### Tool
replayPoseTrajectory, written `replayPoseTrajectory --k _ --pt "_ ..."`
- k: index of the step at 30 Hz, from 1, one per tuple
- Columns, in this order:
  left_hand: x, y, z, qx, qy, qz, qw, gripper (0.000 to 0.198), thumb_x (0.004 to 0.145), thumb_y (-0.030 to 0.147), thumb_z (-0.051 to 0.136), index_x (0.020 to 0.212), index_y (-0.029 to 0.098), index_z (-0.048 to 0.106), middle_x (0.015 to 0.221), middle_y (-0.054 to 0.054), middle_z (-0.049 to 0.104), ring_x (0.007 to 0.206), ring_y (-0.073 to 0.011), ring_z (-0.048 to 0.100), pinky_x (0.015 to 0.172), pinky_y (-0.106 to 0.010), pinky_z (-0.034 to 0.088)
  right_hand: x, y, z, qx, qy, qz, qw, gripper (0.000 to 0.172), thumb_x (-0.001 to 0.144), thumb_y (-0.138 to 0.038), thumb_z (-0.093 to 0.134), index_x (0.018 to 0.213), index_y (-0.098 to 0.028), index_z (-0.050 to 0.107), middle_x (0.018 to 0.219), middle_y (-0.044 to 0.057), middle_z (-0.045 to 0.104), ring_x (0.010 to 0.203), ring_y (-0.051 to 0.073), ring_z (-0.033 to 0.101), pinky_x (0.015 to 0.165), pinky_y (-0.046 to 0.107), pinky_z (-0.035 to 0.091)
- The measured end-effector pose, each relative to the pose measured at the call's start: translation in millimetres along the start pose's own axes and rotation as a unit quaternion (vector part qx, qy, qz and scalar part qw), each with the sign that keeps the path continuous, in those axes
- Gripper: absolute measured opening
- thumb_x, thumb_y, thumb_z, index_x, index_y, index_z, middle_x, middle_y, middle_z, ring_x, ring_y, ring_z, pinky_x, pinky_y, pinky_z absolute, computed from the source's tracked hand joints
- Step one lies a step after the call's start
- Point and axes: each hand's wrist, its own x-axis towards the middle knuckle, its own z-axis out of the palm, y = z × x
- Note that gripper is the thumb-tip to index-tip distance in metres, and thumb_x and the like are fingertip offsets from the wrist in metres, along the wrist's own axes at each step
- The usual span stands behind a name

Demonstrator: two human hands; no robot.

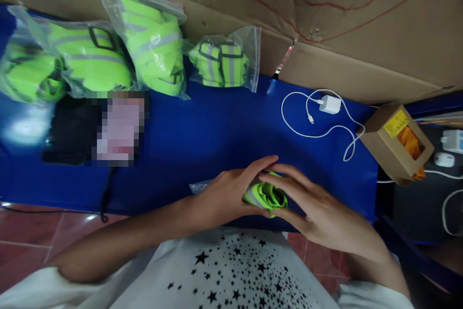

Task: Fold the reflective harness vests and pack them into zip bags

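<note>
Between my hands is a rolled-up neon-green reflective vest [265,195] with a grey stripe, held just over the near edge of the blue table. My left hand [233,191] wraps its left side, thumb and fingers curved round it. From the right, my right hand [307,203] grips the roll with bent fingers, its spiral end showing between the two hands. Part of a clear plastic bag [199,186] sticks out behind my left hand; most of it is hidden.
Along the back of the blue table [217,130] lie several bagged green vests [155,48]. A black pouch [68,130] rests at left beside a blurred pinkish item [121,128]. At right are a white charger [330,104] with looped cable and a cardboard box [383,140] holding orange cloth.
</note>
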Motion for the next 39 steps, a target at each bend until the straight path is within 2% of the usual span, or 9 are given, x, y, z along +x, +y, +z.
replayPoseTrajectory --k 3,6,13,18,24,29,31,34,39 --pt "-0.4 2.0 -1.9 -0.033 -0.024 -0.008 0.999 0.101 0.076 0.048 0.084 0.16 0.031 0.03 0.12 -0.007 0.075 0.105 -0.0277 0.074 0.087 -0.037 0.061 -0.8 1.6 -2.5 0.058 0.027 0.023 0.998 0.044 0.096 -0.019 0.064 0.137 -0.033 0.055 0.134 0.004 0.063 0.12 0.022 0.066 0.099 0.037 0.06" --pt "1.6 0.3 0.2 -0.013 -0.02 0.015 1.0 0.096 0.079 0.042 0.084 0.159 0.032 0.032 0.131 -0.01 0.07 0.115 -0.029 0.071 0.094 -0.039 0.06 2.7 -2.2 2.3 0.058 0.044 0.044 0.996 0.037 0.096 -0.011 0.06 0.126 -0.033 0.062 0.12 0.001 0.067 0.104 0.018 0.07 0.09 0.034 0.06" --pt "2.7 -4.7 1.4 0.022 -0.003 0.086 0.996 0.093 0.083 0.041 0.082 0.16 0.03 0.032 0.129 -0.01 0.071 0.109 -0.025 0.073 0.092 -0.034 0.062 5.1 -17.0 -0.4 -0.067 0.014 -0.003 0.998 0.044 0.094 -0.001 0.048 0.126 -0.028 0.064 0.12 0.005 0.067 0.092 0.018 0.07 0.065 0.03 0.054" --pt "5.4 -3.9 7.1 0.06 0.03 0.104 0.992 0.093 0.086 0.05 0.078 0.161 0.027 0.027 0.126 -0.011 0.072 0.1 -0.0229 0.075 0.086 -0.032 0.063 16.4 -9.8 -3.8 -0.047 -0.004 -0.013 0.999 0.038 0.092 -0.004 0.052 0.116 -0.028 0.068 0.117 0.003 0.067 0.089 0.016 0.069 0.061 0.026 0.05" --pt "9.6 3.1 8.8 0.023 0.046 0.071 0.996 0.09 0.084 0.048 0.08 0.158 0.028 0.033 0.123 -0.009 0.073 0.104 -0.0242 0.075 0.087 -0.033 0.061 24.7 -1.6 -3.5 -0.042 0.003 -0.04 0.998 0.037 0.093 -0.003 0.054 0.117 -0.027 0.068 0.11 0.002 0.067 0.086 0.014 0.067 0.063 0.026 0.05" --pt "13.7 -2.2 -15.0 -0.126 -0.058 -0.001 0.99 0.12 0.065 0.042 0.095 0.16 0.032 0.022 0.13 -0.01 0.07 0.116 -0.0279 0.07 0.095 -0.038 0.058 23.5 5.6 -3.9 -0.001 0.006 -0.023 1.0 0.033 0.099 -0.016 0.06 0.127 -0.033 0.065 0.115 0.002 0.065 0.096 0.015 0.069 0.081 0.03 0.057" --pt "15.8 -6.7 -24.6 -0.139 -0.104 -0.003 0.985 0.106 0.066 0.04 0.094 0.154 0.03 0.036 0.132 -0.01 0.069 0.118 -0.0279 0.069 0.096 -0.039 0.056 23.0 5.9 -0.4 0.024 0.034 -0.002 0.999 0.038 0.097 -0.018 0.063 0.132 -0.033 0.062 0.122 0.003 0.064 0.099 0.016 0.069 0.085 0.032 0.06" --pt "18.8 -10.8 -29.2 -0.139 -0.155 -0.013 0.978 0.063 0.074 0.042 0.087 0.129 0.023 0.063 0.114 -0.005 0.076 0.102 -0.0236 0.072 0.083 -0.032 0.056 21.1 3.2 6.5 0.06 0.096 0.022 0.993 0.036 0.094 -0.017 0.068 0.127 -0.028 0.064 0.12 0.004 0.068 0.093 0.015 0.072 0.082 0.031 0.062" --pt "26.7 -8.3 -12.5 -0.138 -0.116 -0.052 0.982 0.054 0.078 0.046 0.083 0.124 0.021 0.067 0.108 -0.002 0.077 0.095 -0.0199 0.073 0.076 -0.027 0.053 18.6 7.2 18.0 0.046 0.144 -0.009 0.988 0.021 0.097 -0.013 0.062 0.112 -0.023 0.074 0.106 0.002 0.079 0.091 0.015 0.076 0.079 0.027 0.062"
